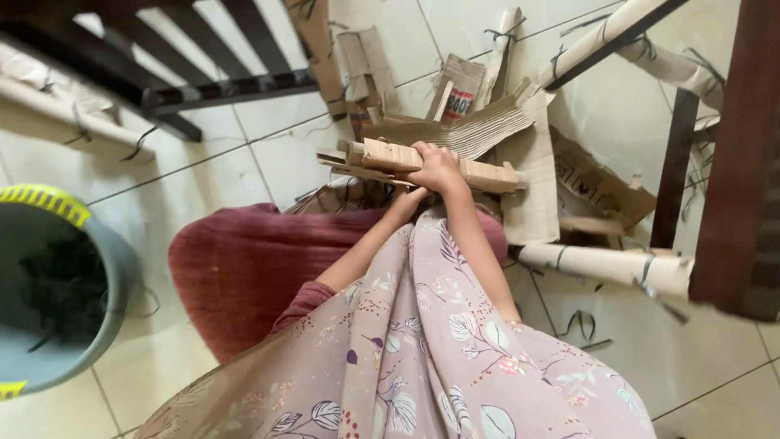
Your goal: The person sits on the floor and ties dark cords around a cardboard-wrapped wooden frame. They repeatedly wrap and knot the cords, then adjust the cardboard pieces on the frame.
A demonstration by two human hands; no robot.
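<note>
Right hand point(437, 167) had its fingers closed over a folded cardboard bundle point(479, 172) held above the tiled floor point(211, 175), left hand point(405, 199) underneath, fingers' state unclear; firm, even pressure would probably keep the folds aligned.

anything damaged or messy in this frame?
Yes. Torn brown cardboard scraps lie scattered across the white tiled floor, with loose dark strap pieces near the cardboard-wrapped furniture legs. The right hand grips a rolled strip of brown cardboard; the left hand is mostly hidden beneath it.
</note>
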